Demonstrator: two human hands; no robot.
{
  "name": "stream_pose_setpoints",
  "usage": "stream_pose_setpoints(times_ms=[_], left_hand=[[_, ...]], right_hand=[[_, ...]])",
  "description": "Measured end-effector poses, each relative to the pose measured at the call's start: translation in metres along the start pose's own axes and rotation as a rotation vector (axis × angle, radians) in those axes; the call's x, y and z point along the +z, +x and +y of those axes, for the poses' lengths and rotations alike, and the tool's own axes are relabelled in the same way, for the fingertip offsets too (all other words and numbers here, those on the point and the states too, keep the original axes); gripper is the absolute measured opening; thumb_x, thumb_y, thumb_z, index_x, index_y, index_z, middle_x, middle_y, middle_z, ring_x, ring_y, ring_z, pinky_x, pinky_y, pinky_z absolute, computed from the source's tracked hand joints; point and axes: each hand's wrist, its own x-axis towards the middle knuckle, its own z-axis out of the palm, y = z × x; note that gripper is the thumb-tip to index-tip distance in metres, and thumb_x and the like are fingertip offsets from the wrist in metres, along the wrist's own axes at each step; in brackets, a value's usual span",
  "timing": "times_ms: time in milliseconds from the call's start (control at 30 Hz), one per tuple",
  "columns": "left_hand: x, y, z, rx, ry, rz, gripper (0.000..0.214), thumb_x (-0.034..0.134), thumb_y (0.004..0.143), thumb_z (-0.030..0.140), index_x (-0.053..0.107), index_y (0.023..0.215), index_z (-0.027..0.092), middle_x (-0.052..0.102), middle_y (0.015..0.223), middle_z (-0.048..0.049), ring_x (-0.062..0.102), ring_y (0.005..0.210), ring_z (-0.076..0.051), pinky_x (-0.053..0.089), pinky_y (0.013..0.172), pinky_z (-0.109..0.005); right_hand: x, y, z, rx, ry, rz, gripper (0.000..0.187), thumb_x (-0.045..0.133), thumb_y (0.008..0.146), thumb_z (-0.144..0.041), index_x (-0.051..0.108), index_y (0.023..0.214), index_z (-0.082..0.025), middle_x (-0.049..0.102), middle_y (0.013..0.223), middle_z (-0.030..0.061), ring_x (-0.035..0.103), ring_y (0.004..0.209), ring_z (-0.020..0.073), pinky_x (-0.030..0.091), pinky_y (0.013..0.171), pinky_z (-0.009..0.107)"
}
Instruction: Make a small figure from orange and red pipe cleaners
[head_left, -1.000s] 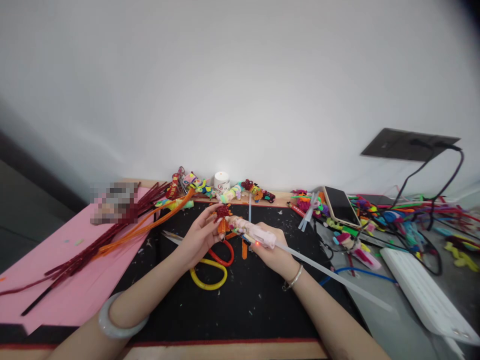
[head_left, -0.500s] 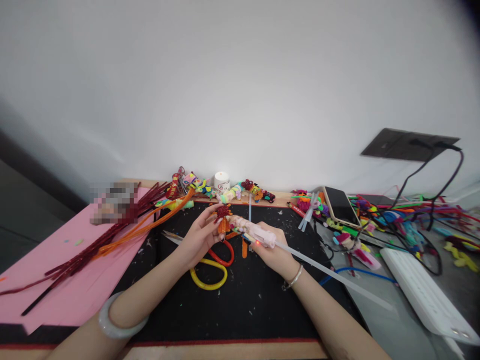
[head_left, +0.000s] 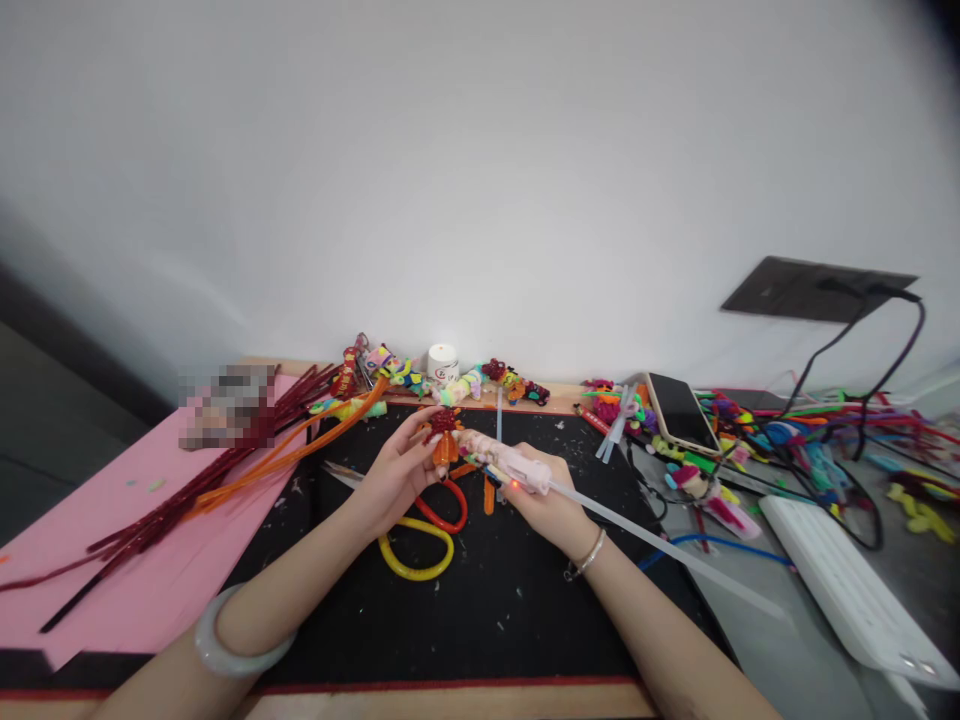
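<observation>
My left hand pinches a small red and orange pipe-cleaner figure between thumb and fingers, above the black mat. Gripped in my right hand is a pale pink hot glue gun, a small red light glowing on its body. Its nozzle end points left and reaches up to the figure; whether they touch I cannot tell. A long translucent glue stick runs out of the gun's back, over my right wrist. Below my left hand lie scissors with one red and one yellow handle loop.
Dark red pipe cleaners and orange ones lie across pink paper on the left. A white cup-like container stands at the back. To the right are a phone, tangled cables, a white power strip and colourful pipe-cleaner pieces.
The figure in my left hand has turned slightly, so more of its orange lower part shows. My right hand and the glue gun have hardly moved.
</observation>
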Motion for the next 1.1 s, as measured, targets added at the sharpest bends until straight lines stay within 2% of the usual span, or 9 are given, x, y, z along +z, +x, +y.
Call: stream_pose_setpoints(times_ms=[267,500,700,933,1100], left_hand=[[-0.0002,-0.0006,-0.0006,-0.013,0.013,-0.011,0.041,0.068,0.078,0.021,0.057,0.117,0.026,0.058,0.088,-0.0009,0.054,0.065,-0.008,0.046,0.056,-0.018],[0.0005,-0.0005,-0.0004,-0.01,0.003,0.005,0.043,0.07,0.075,0.022,0.058,0.116,0.026,0.059,0.095,-0.0019,0.055,0.066,-0.008,0.046,0.055,-0.019],[-0.0014,0.0003,-0.0009,-0.007,-0.017,-0.005,0.043,0.069,0.077,0.02,0.057,0.117,0.026,0.06,0.087,-0.0006,0.055,0.063,-0.007,0.046,0.055,-0.019],[-0.0023,0.0007,-0.0007,-0.004,-0.021,-0.009,0.042,0.068,0.078,0.021,0.056,0.118,0.026,0.061,0.089,-0.0019,0.056,0.065,-0.008,0.047,0.057,-0.019],[-0.0037,0.0018,-0.0013,-0.007,-0.041,-0.007,0.04,0.067,0.078,0.021,0.057,0.117,0.026,0.059,0.08,0.0001,0.055,0.061,-0.008,0.047,0.055,-0.018]], right_hand=[[0.0018,-0.0008,0.0016,-0.001,0.006,-0.003,0.015,0.059,0.075,-0.026,0.048,0.066,-0.021,0.051,0.059,-0.0048,0.048,0.05,0.0105,0.037,0.049,0.021],[0.0013,-0.0002,0.0012,0.003,0.003,-0.002,0.015,0.058,0.074,-0.022,0.046,0.066,-0.022,0.051,0.06,-0.0044,0.047,0.052,0.0112,0.037,0.05,0.022],[-0.0006,0.001,-0.0031,0.014,0.048,-0.001,0.013,0.056,0.073,-0.02,0.046,0.066,-0.022,0.052,0.06,-0.0038,0.049,0.052,0.0119,0.039,0.05,0.022],[-0.0015,0.0009,-0.0017,0.003,0.029,0.002,0.014,0.056,0.074,-0.022,0.045,0.065,-0.023,0.05,0.058,-0.0042,0.049,0.051,0.0119,0.038,0.049,0.023],[-0.0001,0.0014,-0.0004,0.015,0.037,-0.001,0.016,0.056,0.073,-0.021,0.043,0.064,-0.023,0.048,0.057,-0.0048,0.047,0.05,0.0118,0.035,0.047,0.022]])
